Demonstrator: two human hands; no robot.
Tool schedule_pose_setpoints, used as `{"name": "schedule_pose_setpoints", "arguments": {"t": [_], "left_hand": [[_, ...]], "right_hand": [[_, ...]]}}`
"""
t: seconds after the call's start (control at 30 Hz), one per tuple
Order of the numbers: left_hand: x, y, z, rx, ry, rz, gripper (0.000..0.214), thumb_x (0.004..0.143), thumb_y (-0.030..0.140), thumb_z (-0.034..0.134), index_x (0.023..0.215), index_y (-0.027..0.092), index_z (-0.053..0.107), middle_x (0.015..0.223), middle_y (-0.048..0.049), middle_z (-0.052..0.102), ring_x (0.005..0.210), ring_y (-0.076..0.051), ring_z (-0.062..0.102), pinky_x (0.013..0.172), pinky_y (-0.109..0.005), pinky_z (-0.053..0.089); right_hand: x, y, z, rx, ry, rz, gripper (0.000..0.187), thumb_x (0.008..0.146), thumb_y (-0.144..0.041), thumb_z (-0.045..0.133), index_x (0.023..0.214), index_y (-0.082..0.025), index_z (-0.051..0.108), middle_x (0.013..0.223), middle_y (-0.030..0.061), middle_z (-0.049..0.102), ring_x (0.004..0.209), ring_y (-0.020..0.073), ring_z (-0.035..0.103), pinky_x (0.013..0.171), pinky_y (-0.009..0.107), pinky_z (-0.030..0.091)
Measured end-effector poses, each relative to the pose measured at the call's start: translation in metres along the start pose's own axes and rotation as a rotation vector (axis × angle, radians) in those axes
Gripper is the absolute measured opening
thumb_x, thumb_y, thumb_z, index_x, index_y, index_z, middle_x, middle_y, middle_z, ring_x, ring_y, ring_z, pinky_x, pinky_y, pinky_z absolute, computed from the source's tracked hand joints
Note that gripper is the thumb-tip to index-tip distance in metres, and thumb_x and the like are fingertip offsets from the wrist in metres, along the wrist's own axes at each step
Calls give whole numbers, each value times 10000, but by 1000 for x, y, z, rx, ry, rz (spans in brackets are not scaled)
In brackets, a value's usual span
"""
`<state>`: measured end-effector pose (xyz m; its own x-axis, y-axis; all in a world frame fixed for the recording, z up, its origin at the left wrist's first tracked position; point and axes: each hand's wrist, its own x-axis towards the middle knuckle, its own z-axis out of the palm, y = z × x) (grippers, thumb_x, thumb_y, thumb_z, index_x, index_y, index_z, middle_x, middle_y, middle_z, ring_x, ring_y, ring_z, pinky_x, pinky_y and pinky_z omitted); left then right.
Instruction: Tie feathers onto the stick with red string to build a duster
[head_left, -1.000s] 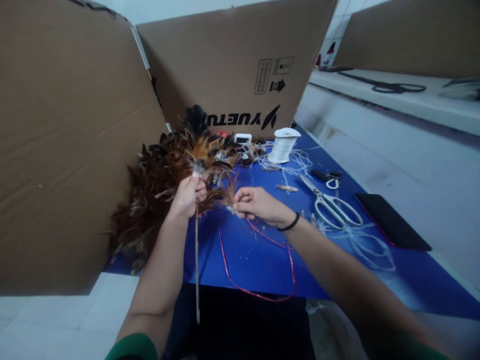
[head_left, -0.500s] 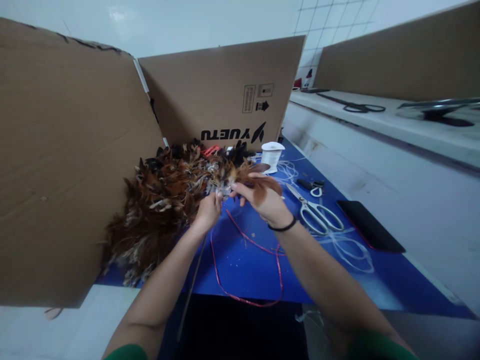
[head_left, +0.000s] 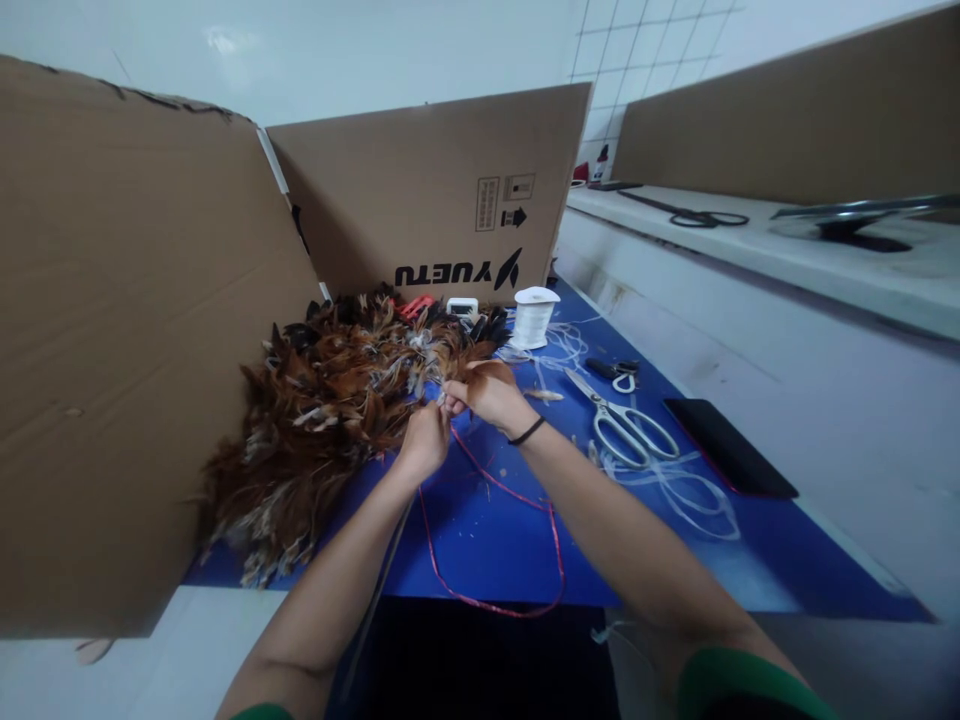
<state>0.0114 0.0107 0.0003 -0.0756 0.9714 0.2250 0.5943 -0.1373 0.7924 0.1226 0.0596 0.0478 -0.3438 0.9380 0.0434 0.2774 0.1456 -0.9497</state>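
My left hand (head_left: pixel 424 440) is closed in a pinch near the front of the feather pile, its fingertips touching those of my right hand. A tiny pale bit shows at the fingertips, too small to name. My right hand (head_left: pixel 496 400) is closed around a bunch of brown feathers (head_left: pixel 478 362), which spreads over its back. To the left lies a big heap of brown feathers (head_left: pixel 300 460) with pale quills. A red cord (head_left: pixel 561 560) runs from below my hands and loops over the blue table. Under my left forearm hangs a thin grey strand (head_left: pixel 384 580).
Cardboard panels (head_left: pixel 360 200) stand at the left and back. Right of my hands are a white spool (head_left: pixel 534 320), silver scissors (head_left: pixel 628 425), small black-handled snips (head_left: pixel 611 370), clear line (head_left: pixel 697 500) and a black phone (head_left: pixel 727 445). More scissors (head_left: pixel 705 218) lie on the ledge.
My hands have drawn closer together, fingertips now meeting slightly lower. The feather bunch has turned and sits nearer the heap. The whole view has shifted slightly.
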Motion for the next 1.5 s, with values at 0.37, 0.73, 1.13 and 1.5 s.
{"name": "schedule_pose_setpoints", "arguments": {"t": [0.37,0.73,1.13,1.5], "left_hand": [[0,0,2,12,-9,-26,228,849,233,470,632,164,488,493,1,476,449,-105,417,526,-232,269],[-1,-6,3,12,-6,-1,255,861,315,466,671,154,518,491,6,483,475,-109,434,535,-227,283],[0,-9,0,-14,-12,-10,294,872,338,441,648,163,514,494,10,477,486,-116,454,541,-222,302],[4,-21,-2,-133,-2,-103,382,836,483,461,605,178,461,492,18,440,441,-97,405,475,-221,261]], "right_hand": [[2,-11,-14,-141,-53,69,261,694,-258,642,471,-136,581,432,20,594,351,64,476,337,155,346],[22,2,-13,-267,-159,28,147,674,-178,599,552,-123,660,566,51,677,433,85,575,407,150,420],[5,-9,-7,-449,-83,-1,139,680,-187,571,584,-167,668,582,24,681,532,125,634,511,177,445],[-32,-3,-10,-433,211,-114,144,717,-328,588,743,-189,616,639,31,667,601,150,623,572,229,427]]}}
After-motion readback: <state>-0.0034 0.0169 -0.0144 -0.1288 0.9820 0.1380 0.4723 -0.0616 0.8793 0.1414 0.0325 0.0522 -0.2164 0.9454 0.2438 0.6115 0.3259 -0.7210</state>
